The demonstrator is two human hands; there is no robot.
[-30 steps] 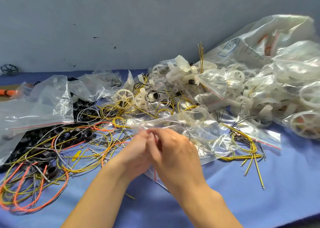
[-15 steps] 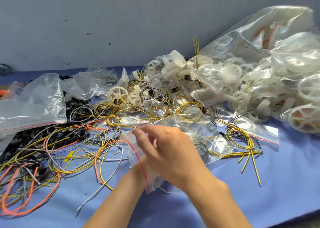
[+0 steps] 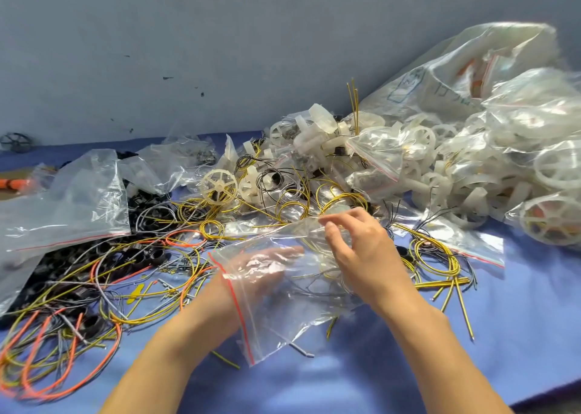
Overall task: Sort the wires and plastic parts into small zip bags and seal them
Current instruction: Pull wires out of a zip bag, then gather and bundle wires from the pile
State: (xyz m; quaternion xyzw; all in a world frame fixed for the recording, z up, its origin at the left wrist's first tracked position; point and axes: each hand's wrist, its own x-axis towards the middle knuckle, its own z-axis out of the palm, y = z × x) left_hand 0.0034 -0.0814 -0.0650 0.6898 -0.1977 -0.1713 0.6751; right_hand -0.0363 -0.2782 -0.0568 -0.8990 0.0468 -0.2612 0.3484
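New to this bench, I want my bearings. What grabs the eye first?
Centre: the left hand is inside a clear zip bag while the right hand pinches its upper edge. Left of them sprawls a tangle of yellow, orange and grey wires; at right rises a heap of bagged white wheels.

Surface: blue cloth [image 3: 518, 335]
Left: tangled orange, yellow, grey wires [image 3: 81, 313]
Centre: white plastic wheel [image 3: 219, 187]
Right: filled zip bags [image 3: 487, 168], yellow wire coil [image 3: 437, 256]
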